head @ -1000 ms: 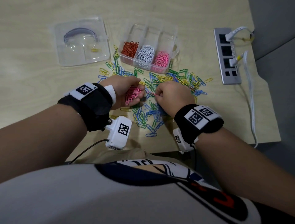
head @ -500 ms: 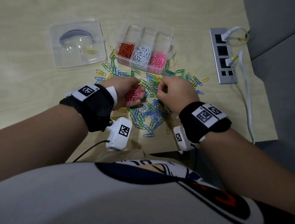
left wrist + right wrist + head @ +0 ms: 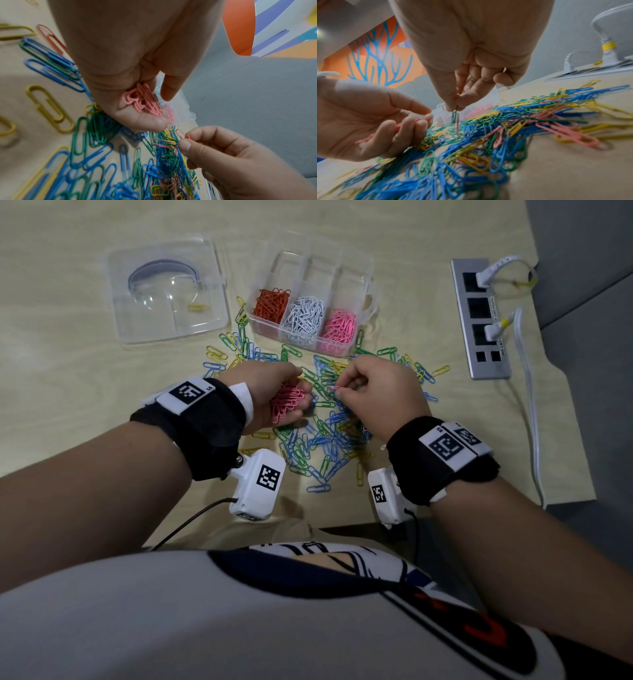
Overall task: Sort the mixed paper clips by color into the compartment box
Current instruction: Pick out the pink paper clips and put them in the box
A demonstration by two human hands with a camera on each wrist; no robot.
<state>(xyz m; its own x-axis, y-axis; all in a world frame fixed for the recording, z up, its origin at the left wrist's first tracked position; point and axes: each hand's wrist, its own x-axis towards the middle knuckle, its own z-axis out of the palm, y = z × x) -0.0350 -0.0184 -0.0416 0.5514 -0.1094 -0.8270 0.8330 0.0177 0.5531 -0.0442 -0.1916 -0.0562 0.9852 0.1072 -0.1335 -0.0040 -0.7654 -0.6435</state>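
Note:
My left hand [image 3: 293,386] is cupped, palm up, over the pile and holds a bunch of pink clips [image 3: 286,404] [image 3: 142,100]. Just to its right, my right hand [image 3: 337,390] pinches two pink clips [image 3: 180,134] between thumb and forefinger, with a green clip [image 3: 453,115] caught on them. They hang a little above the mixed pile [image 3: 318,440] of blue, green, yellow and pink clips. Behind the pile stands the clear compartment box [image 3: 368,302], which holds orange clips [image 3: 270,304], white clips [image 3: 305,316] and pink clips [image 3: 339,328] in separate compartments.
A clear plastic lid [image 3: 168,292] with one yellow clip [image 3: 198,307] on it lies at the back left. A grey power strip [image 3: 479,320] with white cables [image 3: 527,405] runs along the right. The table's front edge is close to my wrists.
My right hand has come up off the pile with pink clips pinched and a green one snagged on them. My left hand has kept its place and its pink bunch.

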